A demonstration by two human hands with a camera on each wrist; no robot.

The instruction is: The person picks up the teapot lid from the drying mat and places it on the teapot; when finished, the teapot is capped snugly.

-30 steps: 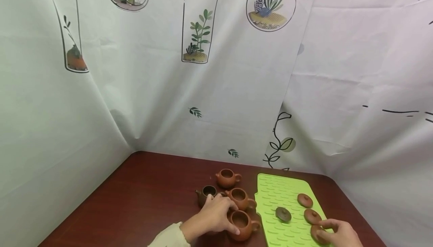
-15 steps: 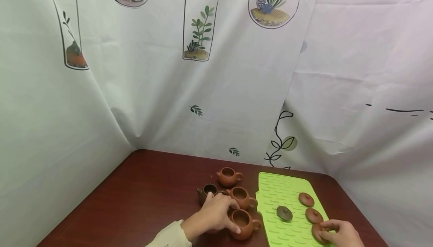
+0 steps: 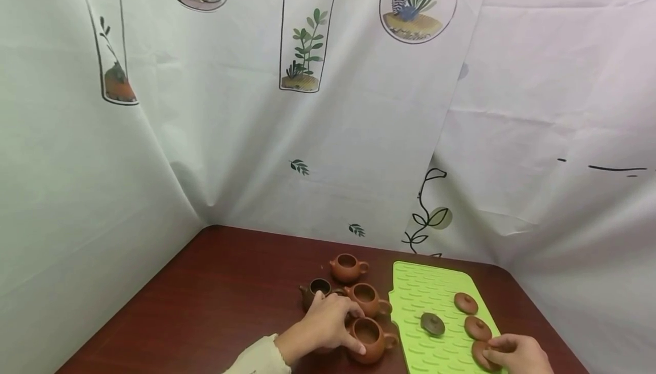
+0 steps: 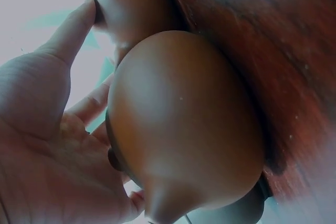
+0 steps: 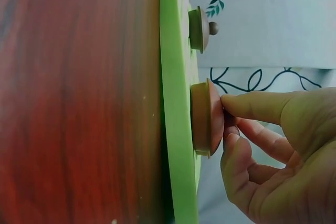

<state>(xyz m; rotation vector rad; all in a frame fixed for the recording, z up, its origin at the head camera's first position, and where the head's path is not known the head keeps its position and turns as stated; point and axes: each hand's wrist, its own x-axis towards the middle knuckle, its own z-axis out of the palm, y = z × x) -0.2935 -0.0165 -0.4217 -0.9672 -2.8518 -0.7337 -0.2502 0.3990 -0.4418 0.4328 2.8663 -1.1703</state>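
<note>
My right hand [image 3: 517,354] pinches the knob of a reddish-brown teapot lid [image 5: 207,119] between thumb and fingers. That lid's base meets the green mat [image 3: 410,283] in the right wrist view. My left hand [image 3: 328,323] spreads over the teapots, its thumb touching the rim of the near orange-brown teapot [image 3: 376,348]. Beneath the palm sits another brown teapot [image 4: 189,124], a small dark knob at its top, mostly hidden in the head view. Just beyond the fingers stand a lidless orange-brown teapot [image 3: 371,300] and a dark brown one [image 3: 310,294].
Another lidless teapot [image 3: 348,271] stands at the back of the group. On the mat lie a dark lid [image 3: 433,324] and two reddish-brown lids, the farther lid [image 3: 466,303] and the middle lid [image 3: 478,328]. A printed white cloth [image 3: 256,152] surrounds the dark red table [image 3: 230,283].
The head view has shifted slightly. Both hands keep their places: the left over the teapots, the right on the nearest lid's knob.
</note>
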